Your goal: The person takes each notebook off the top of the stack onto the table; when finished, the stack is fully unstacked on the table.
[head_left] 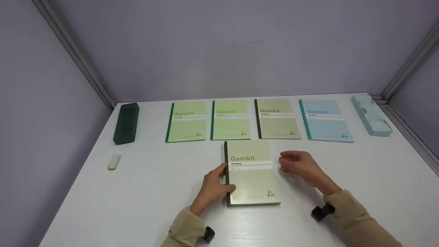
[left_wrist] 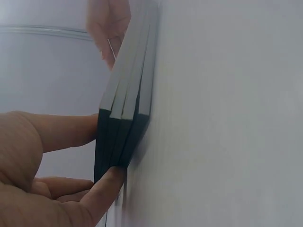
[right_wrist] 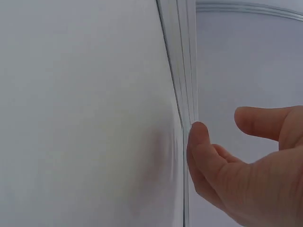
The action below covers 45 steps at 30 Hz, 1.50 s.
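Note:
A stack of several notebooks [head_left: 253, 180] lies near the middle of the table, a khaki "Gambit" cover with a black spine on top. My left hand [head_left: 213, 185] grips the stack at its spine side, thumb over the top cover's lower left edge. In the left wrist view, the layered ends of the stack [left_wrist: 125, 90] show slightly uneven, with a fingertip at the lowest spine. Beside the right edge is my right hand [head_left: 303, 168], holding nothing. The right wrist view shows its relaxed fingers [right_wrist: 203, 151] close to the page edges, with the thumb held apart.
Across the back lie two green notebooks [head_left: 187, 127] [head_left: 230, 125], a khaki notebook [head_left: 277, 125] and a blue notebook [head_left: 325, 125]. A dark green case [head_left: 126, 123] and a white eraser [head_left: 114, 162] are at left, a pale blue case [head_left: 372, 116] at right. Walls enclose the table.

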Each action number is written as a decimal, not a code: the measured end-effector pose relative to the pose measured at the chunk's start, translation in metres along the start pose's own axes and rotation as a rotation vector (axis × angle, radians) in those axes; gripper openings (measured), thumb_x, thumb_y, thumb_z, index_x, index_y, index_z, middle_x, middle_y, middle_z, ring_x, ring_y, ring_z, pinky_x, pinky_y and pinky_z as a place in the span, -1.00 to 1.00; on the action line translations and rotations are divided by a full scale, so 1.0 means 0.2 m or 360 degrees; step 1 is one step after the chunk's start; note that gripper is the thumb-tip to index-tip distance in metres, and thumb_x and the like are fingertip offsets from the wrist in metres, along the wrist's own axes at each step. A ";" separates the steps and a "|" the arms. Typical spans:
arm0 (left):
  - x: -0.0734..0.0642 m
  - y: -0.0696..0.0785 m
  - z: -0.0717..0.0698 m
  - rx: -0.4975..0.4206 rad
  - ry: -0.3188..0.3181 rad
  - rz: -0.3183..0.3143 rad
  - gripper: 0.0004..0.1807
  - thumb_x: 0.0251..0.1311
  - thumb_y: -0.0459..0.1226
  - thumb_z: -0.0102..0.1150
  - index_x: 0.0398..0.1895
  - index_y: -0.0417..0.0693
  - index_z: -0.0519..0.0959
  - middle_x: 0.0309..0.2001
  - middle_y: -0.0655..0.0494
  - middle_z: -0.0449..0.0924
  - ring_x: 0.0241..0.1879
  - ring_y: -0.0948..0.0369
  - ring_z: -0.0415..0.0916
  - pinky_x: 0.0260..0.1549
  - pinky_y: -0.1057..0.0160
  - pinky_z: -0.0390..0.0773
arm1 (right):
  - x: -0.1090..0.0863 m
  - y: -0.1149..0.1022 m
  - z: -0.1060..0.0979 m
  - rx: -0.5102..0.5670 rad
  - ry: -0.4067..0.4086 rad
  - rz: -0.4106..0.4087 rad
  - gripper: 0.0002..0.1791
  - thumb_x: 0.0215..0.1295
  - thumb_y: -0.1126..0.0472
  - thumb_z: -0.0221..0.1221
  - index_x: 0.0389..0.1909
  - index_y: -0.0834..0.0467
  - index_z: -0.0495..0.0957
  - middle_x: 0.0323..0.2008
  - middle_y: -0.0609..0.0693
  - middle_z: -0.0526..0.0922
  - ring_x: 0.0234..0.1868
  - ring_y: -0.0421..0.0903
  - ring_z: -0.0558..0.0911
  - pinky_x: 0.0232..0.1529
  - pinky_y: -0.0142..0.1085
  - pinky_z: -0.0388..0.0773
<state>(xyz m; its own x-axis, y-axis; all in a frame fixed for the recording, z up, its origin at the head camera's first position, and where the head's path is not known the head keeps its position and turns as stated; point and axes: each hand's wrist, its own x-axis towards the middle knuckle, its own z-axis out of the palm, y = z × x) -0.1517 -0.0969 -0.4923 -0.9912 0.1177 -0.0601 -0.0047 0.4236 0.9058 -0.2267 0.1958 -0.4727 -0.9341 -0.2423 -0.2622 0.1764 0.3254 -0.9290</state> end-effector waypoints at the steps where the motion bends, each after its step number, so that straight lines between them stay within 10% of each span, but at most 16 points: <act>1: 0.00 0.00 0.00 0.0003 0.0004 0.0003 -0.14 -0.10 -0.38 0.31 0.36 -0.36 0.23 0.20 -0.25 0.44 0.26 -0.06 0.30 0.22 -0.06 0.25 | -0.01 0.00 0.02 0.0005 -0.0039 0.0015 -0.41 0.32 0.24 0.17 0.26 0.47 0.28 0.11 0.34 0.47 -0.02 -0.03 0.60 -0.04 -0.23 0.56; 12: 0.00 0.02 0.00 -0.0033 0.0009 0.0067 -0.53 -0.12 -0.47 0.32 -0.01 -0.30 0.57 -0.29 -0.02 0.62 -0.32 0.17 0.56 -0.39 0.28 0.52 | -0.06 0.02 0.14 -0.0051 -0.0066 0.0024 -0.41 0.19 0.35 0.25 0.23 0.45 0.35 0.06 0.29 0.54 -0.09 -0.05 0.61 -0.10 -0.21 0.59; 35: -0.02 0.04 -0.03 0.0073 0.0075 -0.0183 -0.58 -0.21 -0.40 0.50 -0.23 -0.36 0.56 -0.41 0.01 0.55 -0.39 0.18 0.47 -0.42 0.25 0.50 | -0.07 0.03 0.15 -0.0143 -0.0082 -0.0054 -0.39 0.11 0.45 0.26 0.23 0.45 0.36 0.01 0.27 0.55 -0.21 -0.07 0.61 -0.20 -0.23 0.61; 45: -0.01 0.06 -0.17 -0.0191 -0.0254 -0.0289 -0.59 -0.01 -0.42 0.33 -0.10 -0.29 0.39 -0.38 -0.04 0.60 -0.48 0.20 0.54 -0.50 0.25 0.54 | -0.06 0.04 0.14 -0.0114 -0.0090 -0.0045 -0.37 0.09 0.49 0.24 0.24 0.47 0.33 0.01 0.29 0.54 -0.24 -0.08 0.59 -0.21 -0.24 0.61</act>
<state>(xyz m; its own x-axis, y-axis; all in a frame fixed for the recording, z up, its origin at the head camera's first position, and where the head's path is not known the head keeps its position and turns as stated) -0.1540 -0.1223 -0.4673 -0.9394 0.1939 -0.2828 -0.2054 0.3422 0.9169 -0.2047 0.1759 -0.4839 -0.9191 -0.3027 -0.2521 0.1255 0.3815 -0.9158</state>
